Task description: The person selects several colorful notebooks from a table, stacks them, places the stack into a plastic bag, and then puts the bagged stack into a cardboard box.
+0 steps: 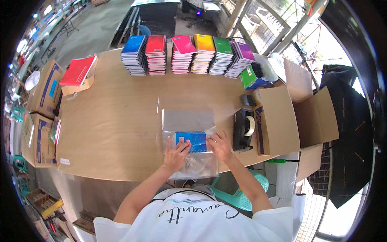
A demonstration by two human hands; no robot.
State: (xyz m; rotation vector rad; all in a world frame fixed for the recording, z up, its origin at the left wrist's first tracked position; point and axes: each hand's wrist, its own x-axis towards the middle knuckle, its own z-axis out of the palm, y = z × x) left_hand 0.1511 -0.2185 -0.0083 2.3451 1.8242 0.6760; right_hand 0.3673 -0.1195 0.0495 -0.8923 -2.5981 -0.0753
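Just below the middle of the frame, a blue notebook (191, 141) lies flat on the wooden desk (113, 121), inside a clear plastic sleeve (189, 121). What shows of the notebook runs longer left to right across the frame; its upper part is hidden under a grey panel in the sleeve, so its true long axis cannot be told. The sleeve's long axis runs up the frame, its crumpled mouth hanging over the near desk edge.

The left hand (176, 153) lies open, fingers spread flat on the sleeve over the notebook's lower left corner. The right hand (221, 146) presses its curled fingers on the lower right corner; neither grip closes around anything.

A black tape dispenser (243, 129) stands just right of the sleeve, beside an open cardboard box (282, 117). Six stacks of coloured notebooks (187, 54) line the far edge.
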